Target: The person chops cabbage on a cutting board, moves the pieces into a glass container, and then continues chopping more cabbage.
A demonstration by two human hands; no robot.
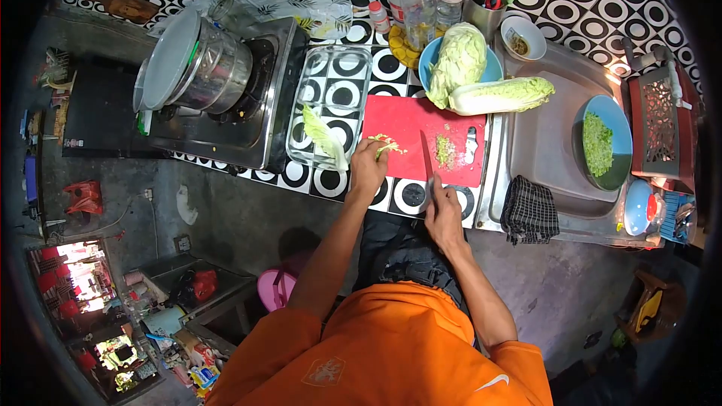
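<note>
Two hands, left fingers (374, 152) pinching cabbage shreds (387, 144) at board edge (368, 131), right fingers (436, 194) gripping knife (427, 159)

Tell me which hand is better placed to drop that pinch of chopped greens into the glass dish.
Left. The left hand already grips the chopped greens at the red cutting board's left edge, right beside the glass dish. The right hand holds the knife, farther from the dish.
</note>
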